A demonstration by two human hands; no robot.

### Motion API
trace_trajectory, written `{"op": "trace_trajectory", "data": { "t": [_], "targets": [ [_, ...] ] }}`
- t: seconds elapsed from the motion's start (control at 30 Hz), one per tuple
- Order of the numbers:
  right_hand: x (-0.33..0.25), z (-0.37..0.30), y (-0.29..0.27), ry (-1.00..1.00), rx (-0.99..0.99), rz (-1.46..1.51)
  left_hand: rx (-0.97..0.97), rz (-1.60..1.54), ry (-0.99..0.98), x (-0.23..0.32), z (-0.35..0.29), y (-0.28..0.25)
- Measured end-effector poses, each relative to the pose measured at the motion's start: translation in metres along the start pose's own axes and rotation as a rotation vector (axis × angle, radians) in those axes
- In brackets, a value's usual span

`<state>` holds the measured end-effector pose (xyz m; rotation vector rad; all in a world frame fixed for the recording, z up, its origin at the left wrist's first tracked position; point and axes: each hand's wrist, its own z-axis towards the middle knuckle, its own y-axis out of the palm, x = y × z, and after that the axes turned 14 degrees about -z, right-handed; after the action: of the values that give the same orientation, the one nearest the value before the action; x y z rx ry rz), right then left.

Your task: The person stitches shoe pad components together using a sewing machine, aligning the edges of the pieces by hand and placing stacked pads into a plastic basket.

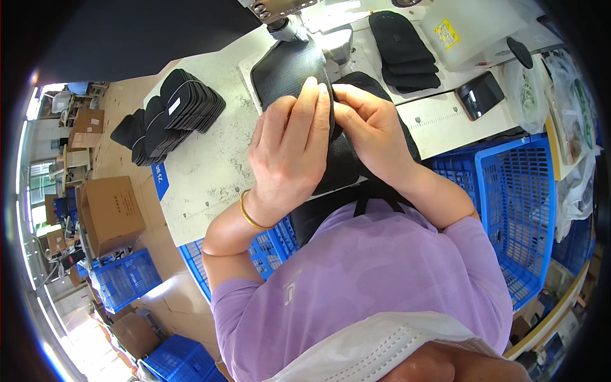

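A black fabric piece with rounded corners (278,71) lies on the sewing machine's bed, its far end at the presser foot (289,30). My left hand (287,143) is closed on its near right edge, fingers pressed together and pointing away from me; the thumb is hidden. Just to the right, my right hand (377,132) pinches the same edge between thumb and forefinger. More black pieces (340,167) lie beneath and between my hands, near my lap, partly covered. Whether they are joined to the upper piece I cannot tell.
Tied stacks of black pieces (191,102) stand at the table's left. Another black pile (402,54) lies at the back right, near a dark phone-like slab (479,95) and a translucent container (474,32). A blue crate (519,216) stands right, cardboard box (111,213) left.
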<state>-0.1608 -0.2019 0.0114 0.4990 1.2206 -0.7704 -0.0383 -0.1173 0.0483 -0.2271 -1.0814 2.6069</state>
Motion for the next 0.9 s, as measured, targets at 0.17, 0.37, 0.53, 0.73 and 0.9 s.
{"op": "trace_trajectory", "data": {
  "t": [0.17,0.37,0.53,0.73,0.9],
  "targets": [
    [-0.003,0.010,0.003,0.061,0.018,0.119,0.073,0.066,-0.003,-0.010,0.005,0.014],
    [0.002,0.025,0.004,0.115,-0.031,0.227,0.101,0.084,0.000,-0.026,0.013,0.024],
    [0.007,0.031,0.006,0.093,-0.007,0.237,0.114,0.106,0.010,-0.031,0.016,0.026],
    [0.001,0.030,0.004,0.093,0.042,0.221,0.107,-0.017,-0.104,-0.031,0.013,0.018],
    [0.005,0.021,-0.009,0.068,0.034,0.035,0.564,-0.734,-0.527,-0.049,-0.011,0.021]
  ]
}}
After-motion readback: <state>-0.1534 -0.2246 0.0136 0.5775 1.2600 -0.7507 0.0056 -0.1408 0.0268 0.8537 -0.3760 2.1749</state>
